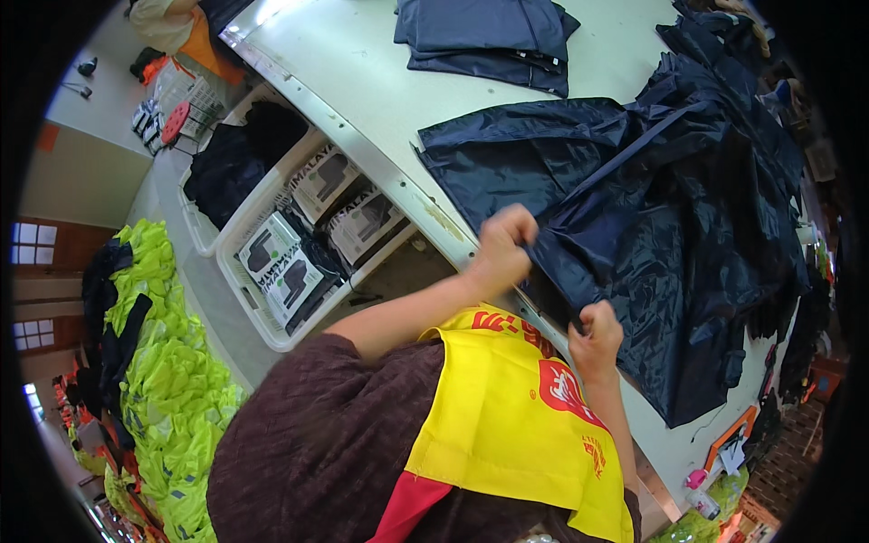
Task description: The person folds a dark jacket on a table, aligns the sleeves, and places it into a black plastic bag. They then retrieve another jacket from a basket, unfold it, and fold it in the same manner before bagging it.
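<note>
A large piece of shiny navy fabric, apparently a thin waterproof garment [670, 235], lies spread and creased over the right part of the table. My left hand [505, 249], slightly blurred, is closed at the fabric's near edge, with a gathered fold running away from it. Close by on the right, my right hand [597, 339] is also closed, pinching the same edge at the table's front. The fingertips of both hands are partly hidden. Farther up the table sits a stack of folded dark garments [484, 36].
Left of the pale table [335, 63], a white crate [282, 346] holds several packaged goods. Another white crate [201, 237] contains black cloth. Fluorescent yellow garments [172, 362] are heaped at far left. A small bottle [702, 504] stands at lower right. Another person [167, 23] shows at top left.
</note>
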`<state>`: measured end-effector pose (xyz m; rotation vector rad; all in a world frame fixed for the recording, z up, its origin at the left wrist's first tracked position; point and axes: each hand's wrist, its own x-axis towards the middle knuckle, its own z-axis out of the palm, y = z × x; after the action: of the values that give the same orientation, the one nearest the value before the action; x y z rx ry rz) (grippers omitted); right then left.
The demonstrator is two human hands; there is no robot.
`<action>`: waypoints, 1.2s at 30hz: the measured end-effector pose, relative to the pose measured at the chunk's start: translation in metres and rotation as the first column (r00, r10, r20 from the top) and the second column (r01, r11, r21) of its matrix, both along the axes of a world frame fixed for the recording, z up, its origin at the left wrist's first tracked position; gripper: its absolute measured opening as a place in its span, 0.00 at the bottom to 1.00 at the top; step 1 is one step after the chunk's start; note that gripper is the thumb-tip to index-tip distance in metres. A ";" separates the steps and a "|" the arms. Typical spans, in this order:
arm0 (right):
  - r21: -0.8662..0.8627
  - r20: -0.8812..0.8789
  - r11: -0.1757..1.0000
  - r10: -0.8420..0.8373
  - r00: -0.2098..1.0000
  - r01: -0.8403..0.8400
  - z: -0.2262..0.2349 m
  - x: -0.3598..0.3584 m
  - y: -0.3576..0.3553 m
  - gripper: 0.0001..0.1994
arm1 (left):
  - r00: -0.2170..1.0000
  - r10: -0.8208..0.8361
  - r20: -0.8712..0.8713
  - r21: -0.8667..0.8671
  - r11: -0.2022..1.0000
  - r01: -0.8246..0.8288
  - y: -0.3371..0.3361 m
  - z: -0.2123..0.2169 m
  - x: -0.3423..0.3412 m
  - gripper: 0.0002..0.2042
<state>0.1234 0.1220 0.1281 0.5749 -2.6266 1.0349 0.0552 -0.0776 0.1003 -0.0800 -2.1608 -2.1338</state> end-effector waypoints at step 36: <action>-0.112 0.788 0.993 0.107 0.606 -0.029 0.025 -0.074 -0.048 0.07 | 0.778 -0.137 0.613 -0.125 0.956 0.267 -0.216 -0.059 -0.138 0.06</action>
<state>0.0492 0.0737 0.1529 0.1875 -3.2818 1.7547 -0.0831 -0.2938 0.0411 0.4328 -2.8390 -2.2599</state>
